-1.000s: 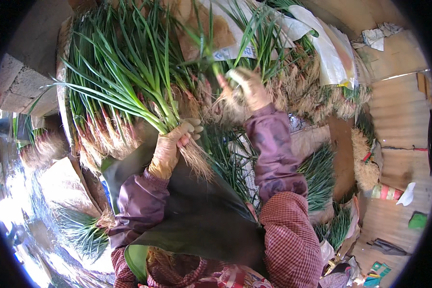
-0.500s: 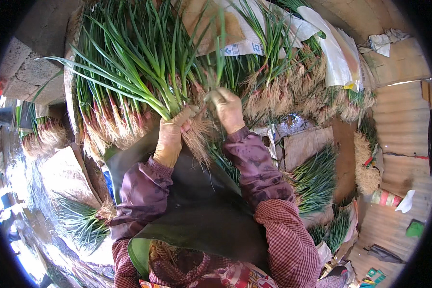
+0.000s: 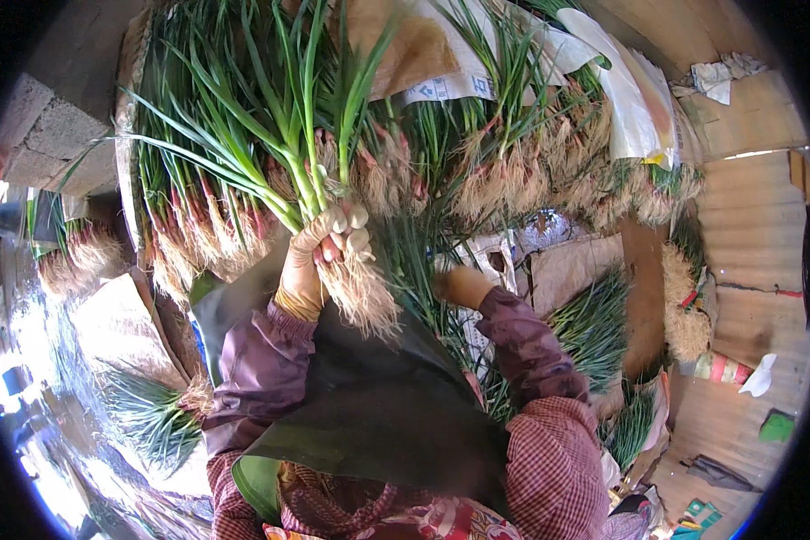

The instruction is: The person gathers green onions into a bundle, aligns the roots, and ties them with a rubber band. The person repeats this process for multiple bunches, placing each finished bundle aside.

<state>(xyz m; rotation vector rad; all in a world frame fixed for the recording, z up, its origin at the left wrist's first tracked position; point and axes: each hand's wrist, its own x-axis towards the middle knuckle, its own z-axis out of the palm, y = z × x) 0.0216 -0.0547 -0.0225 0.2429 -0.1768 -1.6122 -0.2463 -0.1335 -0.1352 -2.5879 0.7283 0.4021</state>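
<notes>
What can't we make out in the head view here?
- Right hand: fingers buried among green stalks, grip unreadable.
- Left hand: palm hidden behind the onion bunch it clutches.
- Lap: covered by the dark apron.
- Far-right floor items: tiny, bent by the fisheye rim.

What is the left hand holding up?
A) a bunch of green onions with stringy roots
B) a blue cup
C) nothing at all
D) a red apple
A: the gloved left hand is closed around a bunch of green onions, long green leaves fanning upward and pale stringy roots hanging below the fist.
</notes>
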